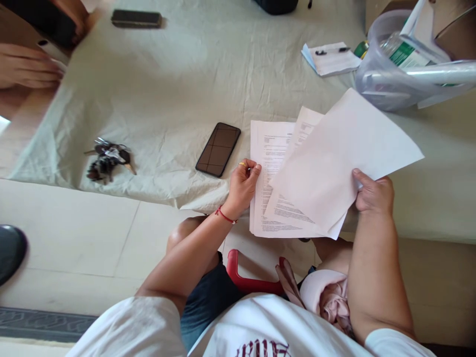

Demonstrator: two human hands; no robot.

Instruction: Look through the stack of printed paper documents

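My right hand (374,193) is closed on a blank white sheet (345,148), its thumb on top and its fingers hidden underneath. That sheet slants across a stack of printed papers (275,148), with another printed sheet (304,130) partly showing between them. At the stack's left edge is my left hand (243,183), its fingers curled and its thumb and fingertips pinching the paper's edge. A ring and a red bracelet are on this arm. Just beyond the left hand lies a dark smartphone (218,149), screen up.
A bunch of keys (111,158) lies near the front edge of the cloth-covered table (178,84). Farther back are a dark oblong object (136,19), a notepad (332,59) with a pen, and a translucent bin (386,84) of items. Another person's hands (29,67) are at the left.
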